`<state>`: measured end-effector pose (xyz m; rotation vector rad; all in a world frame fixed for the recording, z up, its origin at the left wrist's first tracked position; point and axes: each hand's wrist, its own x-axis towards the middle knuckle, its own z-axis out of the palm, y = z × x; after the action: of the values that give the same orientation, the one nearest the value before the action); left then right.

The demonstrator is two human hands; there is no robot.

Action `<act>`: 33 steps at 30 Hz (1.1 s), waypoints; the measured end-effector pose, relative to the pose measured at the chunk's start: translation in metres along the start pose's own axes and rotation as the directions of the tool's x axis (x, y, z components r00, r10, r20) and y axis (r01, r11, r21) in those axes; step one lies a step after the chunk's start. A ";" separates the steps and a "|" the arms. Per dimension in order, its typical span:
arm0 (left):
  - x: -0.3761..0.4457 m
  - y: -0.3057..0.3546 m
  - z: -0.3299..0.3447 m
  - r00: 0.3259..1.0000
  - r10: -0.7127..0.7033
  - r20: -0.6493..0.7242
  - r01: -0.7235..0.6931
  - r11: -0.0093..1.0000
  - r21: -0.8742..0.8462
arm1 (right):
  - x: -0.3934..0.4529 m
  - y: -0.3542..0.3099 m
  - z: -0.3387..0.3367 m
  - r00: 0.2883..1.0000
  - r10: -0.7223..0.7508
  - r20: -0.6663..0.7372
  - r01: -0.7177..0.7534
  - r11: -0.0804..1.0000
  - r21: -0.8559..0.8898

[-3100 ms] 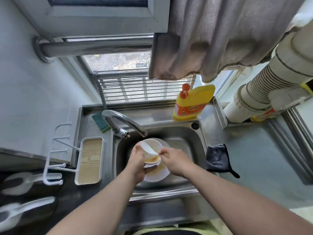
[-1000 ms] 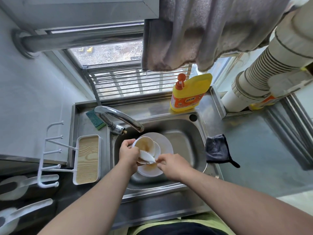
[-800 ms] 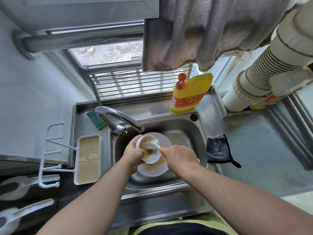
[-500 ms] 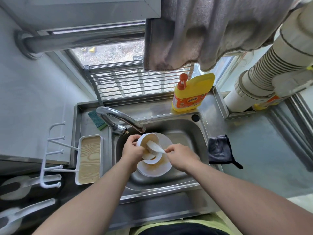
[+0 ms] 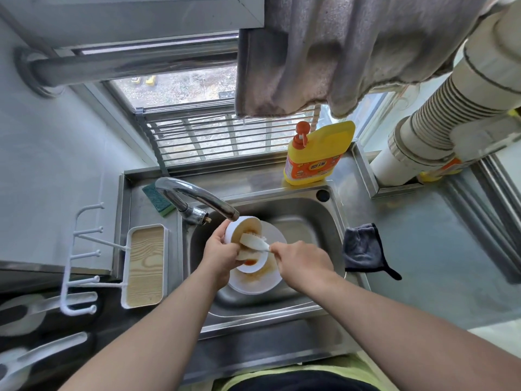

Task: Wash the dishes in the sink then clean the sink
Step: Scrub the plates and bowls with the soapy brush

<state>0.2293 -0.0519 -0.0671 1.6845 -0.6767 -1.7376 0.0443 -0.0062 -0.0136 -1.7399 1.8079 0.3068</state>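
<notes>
My left hand (image 5: 220, 256) grips a small white bowl (image 5: 248, 228) by its rim and tilts it over the steel sink (image 5: 324, 221), just under the faucet spout (image 5: 203, 197). My right hand (image 5: 303, 262) holds the handle of a white dish brush (image 5: 253, 241), whose head lies inside the bowl. The bowl's inside is smeared yellowish. Below them a white plate (image 5: 259, 280) with orange sauce stains lies on the sink floor, and a smaller white dish (image 5: 251, 265) with a red-orange smear sits on it.
A yellow detergent bottle (image 5: 318, 153) stands behind the sink, a green sponge (image 5: 158, 200) left of the faucet. A white tray with a wood-grain base (image 5: 145, 266) and hook rack sit on the left. A dark cloth (image 5: 363, 249) lies on the right counter. A towel (image 5: 338, 52) hangs overhead.
The brush has swept back and forth inside the bowl while my left hand kept tilting the bowl under the spout. The plate in the sink has stayed put.
</notes>
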 end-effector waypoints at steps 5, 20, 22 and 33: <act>0.006 -0.015 -0.009 0.992 -0.042 -0.123 0.054 0.994 0.094 | -0.002 -0.017 0.019 0.961 0.096 0.259 -0.257 0.653 0.713; 0.011 -0.035 -0.005 0.997 -0.056 -0.055 0.049 0.990 -0.130 | 0.001 -0.007 -0.002 0.988 0.012 0.155 -0.038 0.985 0.165; 0.010 -0.034 -0.005 0.998 -0.056 -0.035 0.052 0.995 -0.089 | 0.001 -0.005 -0.010 0.998 -0.037 0.047 0.043 0.988 -0.146; 0.016 -0.033 -0.009 0.994 -0.069 -0.086 0.072 0.997 0.025 | 0.005 -0.001 -0.001 0.999 0.010 0.041 -0.009 1.000 -0.011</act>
<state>0.2353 -0.0407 -0.1019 1.8104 -0.6122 -1.7009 0.0447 -0.0106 -0.0152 -1.7205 1.7891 0.3539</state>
